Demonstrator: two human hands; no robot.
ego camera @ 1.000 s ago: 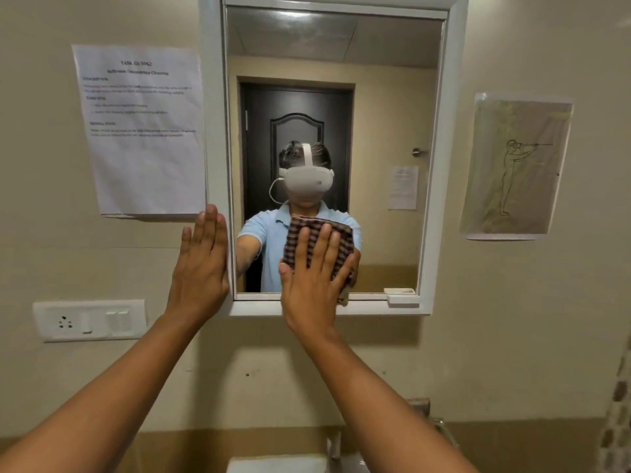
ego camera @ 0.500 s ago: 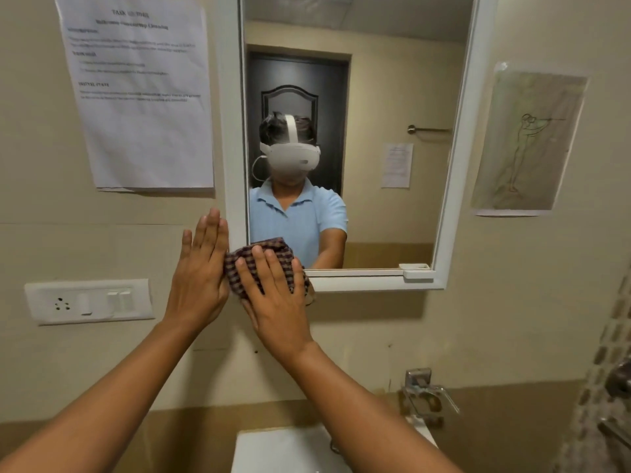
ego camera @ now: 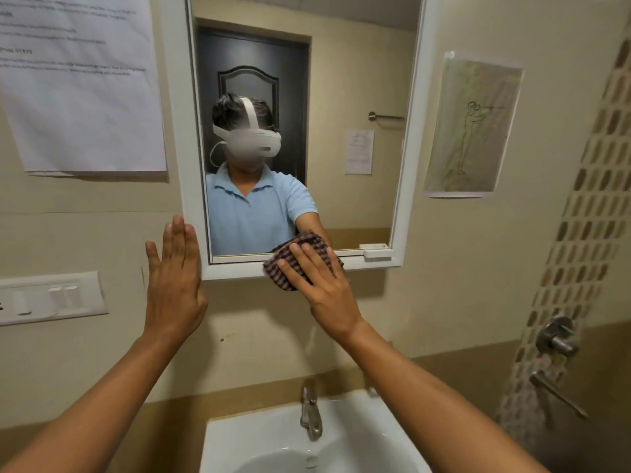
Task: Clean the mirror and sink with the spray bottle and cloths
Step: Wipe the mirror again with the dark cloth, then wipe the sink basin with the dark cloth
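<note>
**Cloth pressed on the mirror's lower frame**

Head view: The right hand (ego camera: 326, 295) lies flat on a checked cloth (ego camera: 294, 264), fingers spread and laid over the fabric, pressing it against the bottom rail of the mirror (ego camera: 341, 97) frame, right of centre. The cloth overlaps both the lowest strip of glass and the white rail, and part of it bulges out to the left of the fingers. The left hand (ego camera: 174, 285) rests palm-flat on the wall at the frame's lower left corner, fingers straight and close together with the thumb held apart, holding nothing; its fingertips reach the edge of the left frame rail. Near and below, the white sink (ego camera: 246, 438) sits between the two forearms, with a metal tap (ego camera: 310, 414) standing at its far rim. On the wall to the left hang a printed sheet (ego camera: 82, 97) and, lower, a switch plate (ego camera: 51, 297). To the right of the mirror hangs a line drawing (ego camera: 474, 128), and further right a shower valve (ego camera: 556, 336) is fixed by the patterned tiles. No spray bottle shows.
</note>
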